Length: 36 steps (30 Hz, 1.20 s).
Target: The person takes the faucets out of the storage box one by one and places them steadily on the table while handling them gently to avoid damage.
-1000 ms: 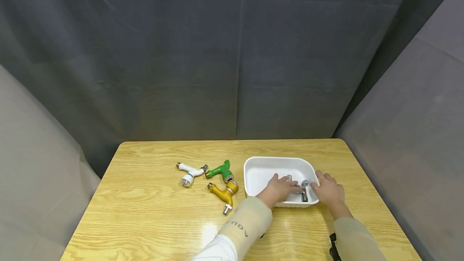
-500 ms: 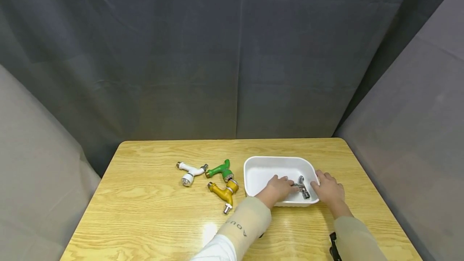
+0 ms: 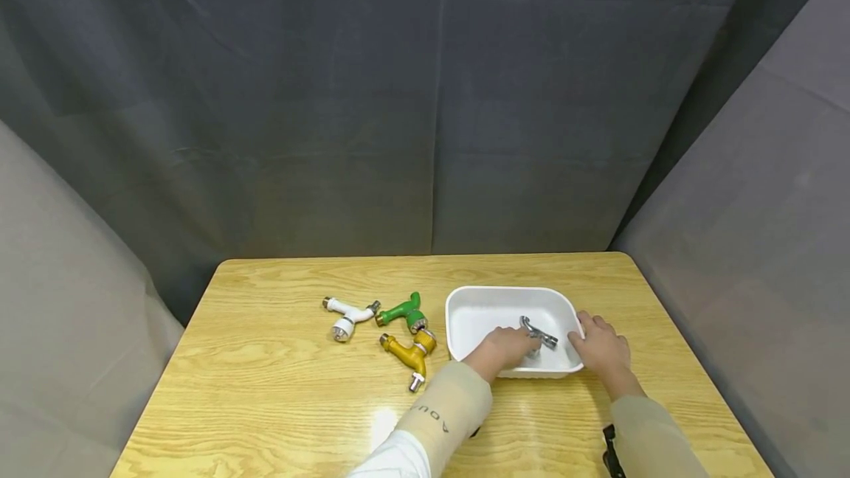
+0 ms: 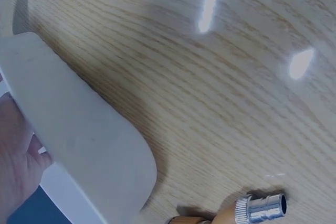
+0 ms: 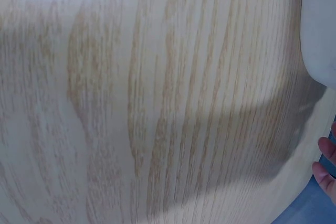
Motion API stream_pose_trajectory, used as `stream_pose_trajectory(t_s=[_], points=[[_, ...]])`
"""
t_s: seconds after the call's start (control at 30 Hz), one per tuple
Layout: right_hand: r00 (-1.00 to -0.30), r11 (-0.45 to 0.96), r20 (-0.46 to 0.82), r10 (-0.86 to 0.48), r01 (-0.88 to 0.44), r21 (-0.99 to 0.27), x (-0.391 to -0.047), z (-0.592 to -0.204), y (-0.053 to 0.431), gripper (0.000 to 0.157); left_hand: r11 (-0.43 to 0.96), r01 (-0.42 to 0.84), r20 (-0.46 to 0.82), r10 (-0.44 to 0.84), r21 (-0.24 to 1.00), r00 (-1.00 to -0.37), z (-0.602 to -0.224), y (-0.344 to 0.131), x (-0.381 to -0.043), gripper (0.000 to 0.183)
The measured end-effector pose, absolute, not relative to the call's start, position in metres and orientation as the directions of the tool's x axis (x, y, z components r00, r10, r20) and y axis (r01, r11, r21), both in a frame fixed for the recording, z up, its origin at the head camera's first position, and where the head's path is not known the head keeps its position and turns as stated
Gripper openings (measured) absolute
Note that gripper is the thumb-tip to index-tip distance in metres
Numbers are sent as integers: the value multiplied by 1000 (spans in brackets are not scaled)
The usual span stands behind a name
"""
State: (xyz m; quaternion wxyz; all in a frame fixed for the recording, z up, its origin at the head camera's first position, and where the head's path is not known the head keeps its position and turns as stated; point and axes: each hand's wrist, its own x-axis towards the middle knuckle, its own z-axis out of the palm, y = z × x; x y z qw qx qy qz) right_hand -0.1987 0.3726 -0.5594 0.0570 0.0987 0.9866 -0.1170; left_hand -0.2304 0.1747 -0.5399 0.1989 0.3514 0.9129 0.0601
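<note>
A chrome tap (image 3: 546,338) lies tilted inside a white plastic tub (image 3: 508,289) on the right half of the table. My left hand (image 3: 508,347) reaches over the tub's near side and grips the tap, its fingers covering part of the body. In the left wrist view, that hand (image 4: 14,156) is partly hidden behind the tub wall (image 4: 94,124). At the tub's right end, my right hand (image 3: 603,349) holds the rim, thumb at the edge and fingers outside. Only a few of its fingertips (image 5: 326,150) show in the right wrist view.
Left of the tub lie a white tap (image 3: 352,316), a green tap (image 3: 401,310) and a yellow tap (image 3: 406,352), close together on the wooden table (image 3: 265,404). Grey cloth (image 3: 332,131) hangs behind and at both sides.
The chrome tap has turned and shifted left inside the tub under my left hand, whose fingers have curled in. My right hand stays at the rim.
</note>
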Motion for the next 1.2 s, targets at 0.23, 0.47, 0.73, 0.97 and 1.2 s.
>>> stream_pose_trajectory(t_s=[0.23, 0.47, 0.73, 0.97, 1.2], points=[[-974, 952, -132, 182, 208, -226, -198, -556, 372, 54, 705, 685, -249, 707, 182, -662, -543, 169, -231, 32], [-974, 950, -132, 186, 213, -230, -196, -554, 370, 53, 685, 716, -218, 725, 134, -653, -547, 162, -233, 28], [-975, 950, -125, 181, 206, -233, -198, -557, 371, 53, 670, 735, -202, 738, 103, -644, -551, 156, -236, 39], [-974, 949, -128, 188, 214, -233, -198, -557, 371, 54, 600, 800, -104, 794, -18, -599, -556, 152, -239, 40], [-971, 945, -140, 195, 224, -238, -198, -556, 370, 55, 608, 794, -94, 791, 12, -604, -557, 151, -240, 44]])
